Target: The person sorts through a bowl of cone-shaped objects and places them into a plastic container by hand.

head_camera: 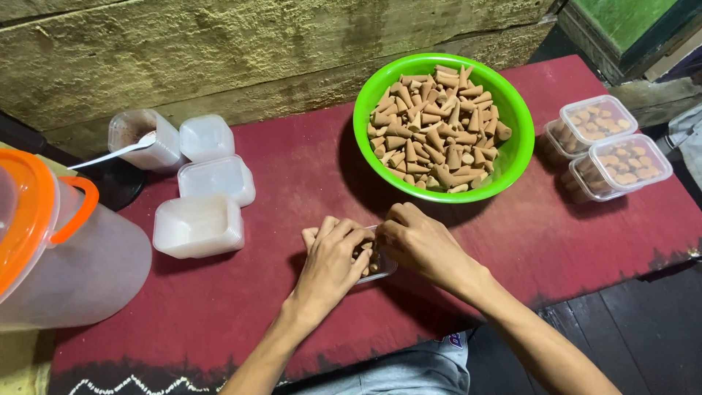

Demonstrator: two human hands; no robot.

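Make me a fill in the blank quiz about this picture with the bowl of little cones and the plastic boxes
1. The brown cones are heaped in a round bowl whose colour is ____.
2. Both hands, left hand and right hand, are on a small clear ____ with cones in it.
3. To the right of the bowl stand ____ lidded boxes filled with cones.
4. The big clear jug at the left edge has a lid coloured ____.

Missing words: green; box; two; orange

A rough plank wall runs behind a low table covered by red cloth; dark floorboards lie at right.
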